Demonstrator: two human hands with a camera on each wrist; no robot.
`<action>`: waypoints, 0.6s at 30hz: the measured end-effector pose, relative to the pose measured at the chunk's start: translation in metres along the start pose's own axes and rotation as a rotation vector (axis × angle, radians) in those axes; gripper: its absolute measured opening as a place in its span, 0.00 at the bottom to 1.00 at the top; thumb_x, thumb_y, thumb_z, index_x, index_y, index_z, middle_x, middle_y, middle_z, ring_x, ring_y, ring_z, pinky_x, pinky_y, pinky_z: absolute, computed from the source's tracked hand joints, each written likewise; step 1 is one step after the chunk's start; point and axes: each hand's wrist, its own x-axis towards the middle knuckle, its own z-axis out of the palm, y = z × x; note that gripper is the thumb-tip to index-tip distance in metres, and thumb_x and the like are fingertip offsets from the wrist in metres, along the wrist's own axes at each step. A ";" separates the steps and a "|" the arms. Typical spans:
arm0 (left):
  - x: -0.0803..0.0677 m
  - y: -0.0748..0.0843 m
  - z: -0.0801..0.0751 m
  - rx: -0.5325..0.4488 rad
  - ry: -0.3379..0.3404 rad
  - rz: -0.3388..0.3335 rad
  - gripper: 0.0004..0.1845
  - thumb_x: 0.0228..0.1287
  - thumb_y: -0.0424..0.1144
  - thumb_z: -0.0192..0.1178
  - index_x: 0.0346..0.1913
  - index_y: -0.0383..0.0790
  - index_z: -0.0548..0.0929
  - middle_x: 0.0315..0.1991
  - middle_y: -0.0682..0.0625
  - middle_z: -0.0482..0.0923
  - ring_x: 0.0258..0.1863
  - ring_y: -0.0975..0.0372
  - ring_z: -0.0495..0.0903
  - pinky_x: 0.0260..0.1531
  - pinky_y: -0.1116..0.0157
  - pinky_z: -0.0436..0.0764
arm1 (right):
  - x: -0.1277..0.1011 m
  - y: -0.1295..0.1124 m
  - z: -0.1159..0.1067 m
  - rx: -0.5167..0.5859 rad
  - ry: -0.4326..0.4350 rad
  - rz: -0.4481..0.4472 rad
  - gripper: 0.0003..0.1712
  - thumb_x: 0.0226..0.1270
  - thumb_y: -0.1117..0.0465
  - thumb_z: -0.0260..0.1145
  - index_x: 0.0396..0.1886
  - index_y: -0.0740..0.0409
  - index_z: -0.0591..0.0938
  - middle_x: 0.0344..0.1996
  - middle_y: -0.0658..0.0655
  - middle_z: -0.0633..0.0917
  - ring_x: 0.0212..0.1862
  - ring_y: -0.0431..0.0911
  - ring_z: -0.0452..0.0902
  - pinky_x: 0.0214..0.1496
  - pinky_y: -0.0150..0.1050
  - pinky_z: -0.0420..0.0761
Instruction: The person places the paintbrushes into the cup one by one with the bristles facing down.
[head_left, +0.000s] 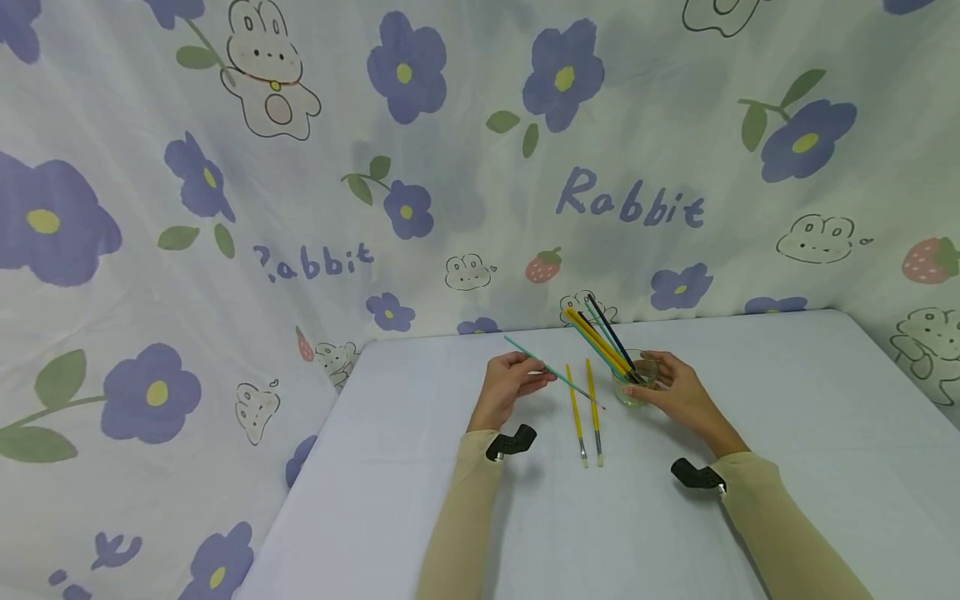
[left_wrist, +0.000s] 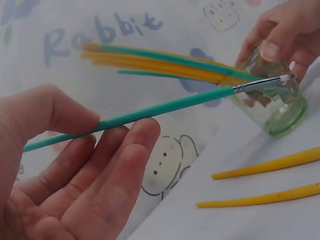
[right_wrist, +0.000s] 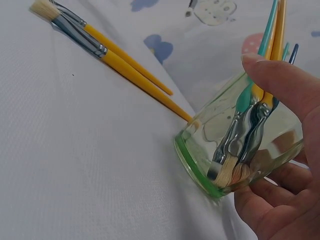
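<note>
Between thumb and fingertips my left hand (head_left: 510, 383) pinches a thin teal paintbrush (left_wrist: 165, 107), its small pale tip pointing right toward the jar. My right hand (head_left: 678, 392) grips a clear greenish glass jar (right_wrist: 200, 155) by its side, thumb near the rim. Several brushes (head_left: 603, 346) with yellow, teal and dark handles lean in the jar, bristles down. On the table between the hands lie two yellow paintbrushes (head_left: 576, 417) side by side, bristles toward me.
A white cloth covers the table (head_left: 600, 533). Behind it hangs a curtain (head_left: 465, 150) printed with purple flowers, rabbits and lettering. A small black wrist camera (head_left: 512, 442) sits on the left sleeve, another camera (head_left: 696, 475) on the right.
</note>
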 end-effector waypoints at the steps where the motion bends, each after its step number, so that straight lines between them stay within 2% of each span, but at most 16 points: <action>1: 0.000 0.001 0.001 0.001 0.001 0.005 0.03 0.69 0.30 0.62 0.41 0.32 0.83 0.33 0.47 0.88 0.33 0.61 0.91 0.43 0.65 0.91 | 0.000 0.000 0.000 -0.001 0.001 -0.001 0.51 0.65 0.46 0.76 0.77 0.64 0.62 0.71 0.68 0.76 0.74 0.65 0.69 0.77 0.61 0.70; 18: 0.004 0.014 0.022 -0.037 -0.022 0.115 0.06 0.67 0.32 0.66 0.43 0.32 0.85 0.33 0.49 0.90 0.34 0.62 0.92 0.47 0.62 0.91 | -0.001 0.000 0.000 0.008 -0.001 -0.002 0.50 0.65 0.48 0.76 0.77 0.63 0.62 0.71 0.68 0.76 0.74 0.64 0.70 0.78 0.60 0.69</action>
